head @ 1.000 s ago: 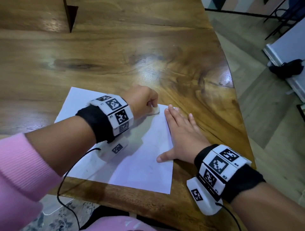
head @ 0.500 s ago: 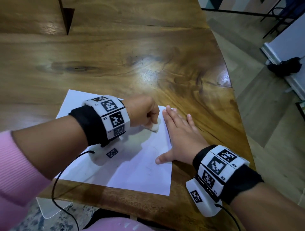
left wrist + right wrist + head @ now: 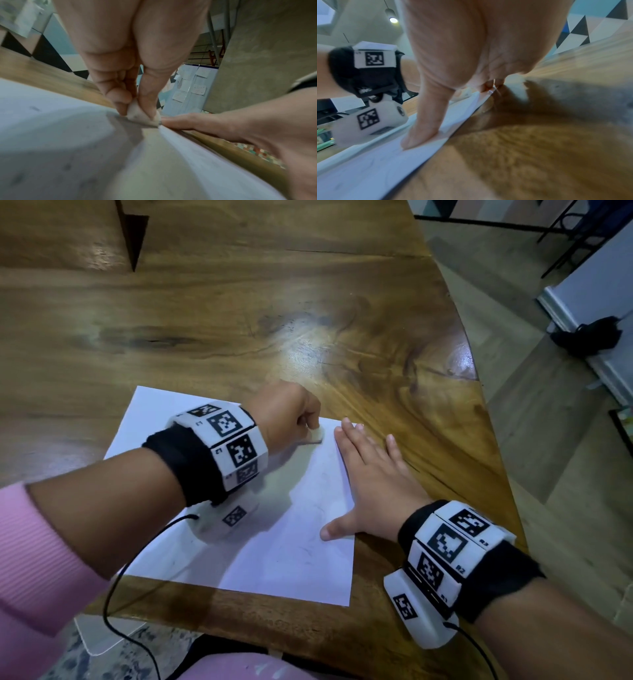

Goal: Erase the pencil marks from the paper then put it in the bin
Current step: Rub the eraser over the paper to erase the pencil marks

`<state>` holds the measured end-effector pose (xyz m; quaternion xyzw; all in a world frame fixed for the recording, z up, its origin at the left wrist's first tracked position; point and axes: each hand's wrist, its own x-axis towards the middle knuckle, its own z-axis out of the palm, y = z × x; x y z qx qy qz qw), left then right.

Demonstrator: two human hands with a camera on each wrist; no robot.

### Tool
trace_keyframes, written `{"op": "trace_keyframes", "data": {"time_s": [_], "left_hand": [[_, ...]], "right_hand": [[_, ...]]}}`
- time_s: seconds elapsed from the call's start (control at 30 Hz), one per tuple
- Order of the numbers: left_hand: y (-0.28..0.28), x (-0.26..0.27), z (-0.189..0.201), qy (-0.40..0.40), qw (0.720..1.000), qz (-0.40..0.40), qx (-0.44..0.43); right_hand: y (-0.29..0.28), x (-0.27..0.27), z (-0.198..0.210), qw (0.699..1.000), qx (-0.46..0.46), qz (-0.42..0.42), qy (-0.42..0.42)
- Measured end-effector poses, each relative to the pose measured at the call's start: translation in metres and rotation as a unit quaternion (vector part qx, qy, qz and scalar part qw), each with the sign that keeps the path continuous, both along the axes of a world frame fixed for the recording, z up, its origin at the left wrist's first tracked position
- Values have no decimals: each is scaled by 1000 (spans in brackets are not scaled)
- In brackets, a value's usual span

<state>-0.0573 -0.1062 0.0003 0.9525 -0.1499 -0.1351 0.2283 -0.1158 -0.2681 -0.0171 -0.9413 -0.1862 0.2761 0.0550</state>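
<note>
White rubber eraser [image 3: 315,435] pinched in left hand [image 3: 286,414], scrubbing white paper sheet [image 3: 274,549]; flat, unclenched right hand [image 3: 373,491] pins it against sliding.

Head view looks down; wrist views skim close, sharing the paper [image 3: 281,542].

Paper [image 3: 267,549] lies on the table [image 3: 239,320] (near edge), eraser [image 3: 317,435] at its far side

i log an office-like workroom. wooden table [image 3: 308,302], board of paper notes [image 3: 190,86], geometric wall panels [image 3: 578,27], pendant lamp [image 3: 392,16].
</note>
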Motion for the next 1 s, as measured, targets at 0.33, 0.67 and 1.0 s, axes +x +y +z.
{"op": "trace_keyframes", "data": {"time_s": [0.33,0.67,1.0], "left_hand": [[10,-28,0,74,992,-85,53],[-11,12,2,15,999,32,-19],[-14,15,0,51,997,-57,4]], "right_hand": [[-7,2,1,1000,2,-25,10],[-10,2,4,999,-31,-11,16],[-9,2,4,999,-34,-13,13]]}}
